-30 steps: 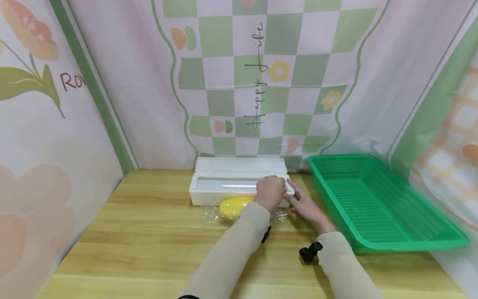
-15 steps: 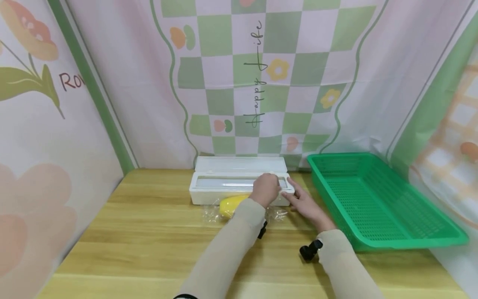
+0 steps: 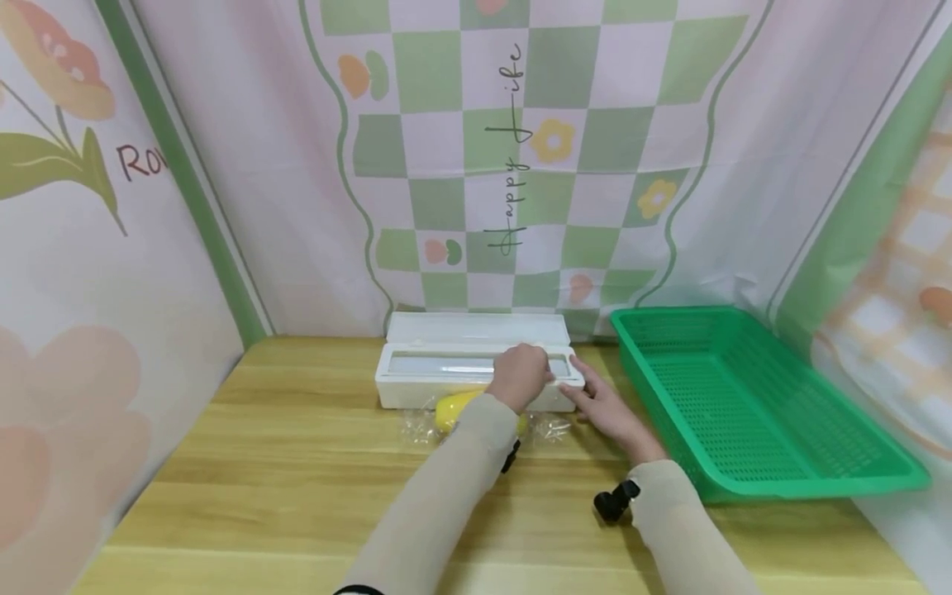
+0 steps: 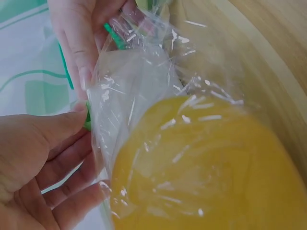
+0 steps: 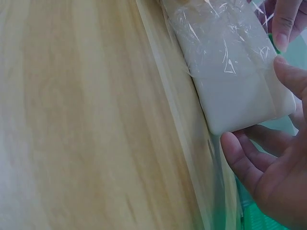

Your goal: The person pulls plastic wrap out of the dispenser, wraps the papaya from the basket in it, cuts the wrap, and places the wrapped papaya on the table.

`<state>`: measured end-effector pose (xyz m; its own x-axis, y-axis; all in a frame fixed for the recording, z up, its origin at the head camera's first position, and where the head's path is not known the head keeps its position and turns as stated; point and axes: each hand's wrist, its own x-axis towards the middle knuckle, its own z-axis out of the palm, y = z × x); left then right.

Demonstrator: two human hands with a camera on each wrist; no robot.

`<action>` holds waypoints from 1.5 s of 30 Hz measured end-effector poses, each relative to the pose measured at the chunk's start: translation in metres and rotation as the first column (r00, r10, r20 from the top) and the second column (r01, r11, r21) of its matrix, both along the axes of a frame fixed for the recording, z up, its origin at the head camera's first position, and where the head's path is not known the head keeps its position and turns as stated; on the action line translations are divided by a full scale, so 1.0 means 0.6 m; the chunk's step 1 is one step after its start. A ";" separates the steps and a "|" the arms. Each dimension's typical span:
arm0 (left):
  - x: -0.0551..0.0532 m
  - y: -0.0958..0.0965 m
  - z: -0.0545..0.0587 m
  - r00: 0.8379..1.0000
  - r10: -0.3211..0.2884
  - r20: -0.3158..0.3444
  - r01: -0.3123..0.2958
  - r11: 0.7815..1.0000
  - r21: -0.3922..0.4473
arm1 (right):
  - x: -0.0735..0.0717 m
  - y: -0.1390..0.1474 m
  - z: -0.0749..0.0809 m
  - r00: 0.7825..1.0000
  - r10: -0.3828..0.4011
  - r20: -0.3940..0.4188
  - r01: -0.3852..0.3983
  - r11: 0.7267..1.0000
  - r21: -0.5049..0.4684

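A long white cling film box (image 3: 416,394) stands at the back of the table, its lid (image 3: 476,329) raised and a pale roll (image 3: 446,364) showing inside. My left hand (image 3: 519,377) is over the box's front rim. In the left wrist view its thumb and bent fingers pinch a small green piece (image 4: 88,116) at that rim. The right hand (image 3: 608,411) grips the box's right end, thumb toward the front and fingers round the end face. A smooth yellow rounded thing (image 3: 452,411) in clear plastic film (image 3: 421,427) lies before the box, partly hidden by my left forearm.
A green perforated plastic basket (image 3: 744,487) stands at the right, close to my right arm. Behind the wooden table (image 3: 297,463) hangs a checked, flowered curtain (image 3: 491,165). More printed cloth covers both sides.
My left hand has moved steadily left along the front rim of the cling film box. The right hand stays on the box's right end, and the yellow thing lies in the same place.
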<state>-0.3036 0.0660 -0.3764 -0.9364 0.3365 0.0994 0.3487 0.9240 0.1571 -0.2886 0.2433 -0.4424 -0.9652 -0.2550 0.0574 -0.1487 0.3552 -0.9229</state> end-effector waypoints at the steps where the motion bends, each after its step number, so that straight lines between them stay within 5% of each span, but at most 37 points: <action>1: 0.000 -0.003 0.000 1.000 -0.004 0.010 0.003 1.000 0.011 | 0.000 -0.001 0.000 1.000 -0.002 -0.004 0.002 1.000 0.006; 7: -0.005 -0.019 -0.001 0.998 -0.024 0.060 0.020 0.997 0.070 | 0.000 -0.003 -0.003 1.000 -0.013 -0.012 0.013 1.000 0.018; 16: 0.000 -0.024 0.004 0.999 0.005 0.032 -0.003 0.998 -0.062 | 0.001 -0.004 -0.006 1.000 -0.017 0.009 0.018 1.000 -0.020; 35: -0.008 -0.064 0.001 0.995 -0.092 0.040 0.086 0.987 0.137 | 0.000 0.002 -0.001 0.999 -0.038 0.012 0.037 0.999 0.031; 45: -0.007 -0.081 -0.007 0.997 -0.077 0.023 0.074 0.990 0.122 | 0.000 0.001 -0.003 1.000 -0.025 0.018 0.024 0.999 0.033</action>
<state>-0.3077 0.0175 -0.3807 -0.9117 0.3934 0.1182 0.4107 0.8687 0.2768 -0.2885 0.2441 -0.4445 -0.9721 -0.2326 0.0320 -0.1230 0.3885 -0.9132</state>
